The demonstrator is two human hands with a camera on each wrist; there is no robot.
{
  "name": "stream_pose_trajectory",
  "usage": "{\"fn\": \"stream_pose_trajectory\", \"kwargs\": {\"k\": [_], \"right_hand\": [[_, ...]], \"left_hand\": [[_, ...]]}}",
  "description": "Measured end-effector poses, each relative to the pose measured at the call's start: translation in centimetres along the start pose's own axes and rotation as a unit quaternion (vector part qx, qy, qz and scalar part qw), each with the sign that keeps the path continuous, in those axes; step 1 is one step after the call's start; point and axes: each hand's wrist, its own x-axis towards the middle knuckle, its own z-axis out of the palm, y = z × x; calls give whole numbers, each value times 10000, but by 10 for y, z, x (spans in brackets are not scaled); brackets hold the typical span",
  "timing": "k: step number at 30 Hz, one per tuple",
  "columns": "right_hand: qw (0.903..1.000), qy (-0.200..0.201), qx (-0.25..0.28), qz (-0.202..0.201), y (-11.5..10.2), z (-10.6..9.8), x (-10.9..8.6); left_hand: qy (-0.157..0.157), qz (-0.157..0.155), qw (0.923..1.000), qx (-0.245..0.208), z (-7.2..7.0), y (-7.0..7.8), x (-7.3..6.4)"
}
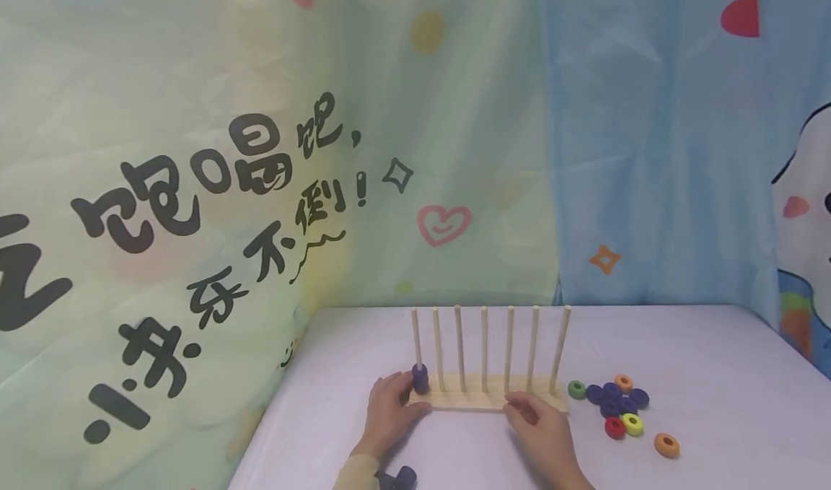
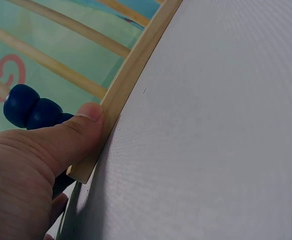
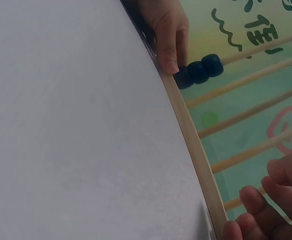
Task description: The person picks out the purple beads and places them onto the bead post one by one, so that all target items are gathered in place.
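Note:
A wooden peg stand (image 1: pixel 464 400) with a row of upright rods stands on the table. Three dark blue beads (image 3: pixel 198 72) are stacked on its leftmost rod, at the base. My left hand (image 1: pixel 392 412) grips the stand's left end, thumb (image 2: pixel 89 112) against the front edge and some fingers hidden behind. At the right part of the base is my right hand (image 1: pixel 544 432), its fingers (image 3: pixel 256 202) loosely bent with nothing visible between them. Whether these fingers touch the base, I cannot tell.
Right of the stand lie several loose blue beads (image 1: pixel 610 408), a green bead (image 1: pixel 576 389), a red bead (image 1: pixel 614 427), a yellow bead (image 1: pixel 632 423) and an orange bead (image 1: pixel 623 382). Another orange bead (image 1: pixel 666 445) lies nearer. A printed curtain (image 1: pixel 448 151) hangs behind the table (image 1: pixel 727 374).

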Motion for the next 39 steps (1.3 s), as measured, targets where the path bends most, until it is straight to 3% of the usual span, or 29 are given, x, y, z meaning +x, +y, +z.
{"fn": "stream_pose_trajectory", "kwargs": {"k": [4, 15, 28, 34, 39], "right_hand": [[10000, 69, -30, -66, 1, -4, 0], [9980, 27, -503, 388, 12, -19, 7], [9920, 824, -837, 463, 22, -38, 16], [9832, 1332, -1237, 141, 27, -49, 20], [9795, 1462, -1383, 39, 34, -59, 24]], "left_hand": [[-13, -5, 10000, -34, -1, 0, 0], [-65, -55, 10000, -13, 2, 0, 1], [-55, -25, 10000, 17, 0, 2, 1], [-30, -9, 10000, 90, 0, 0, 0], [3, 13, 9999, 110, -1, 0, 1]]}}
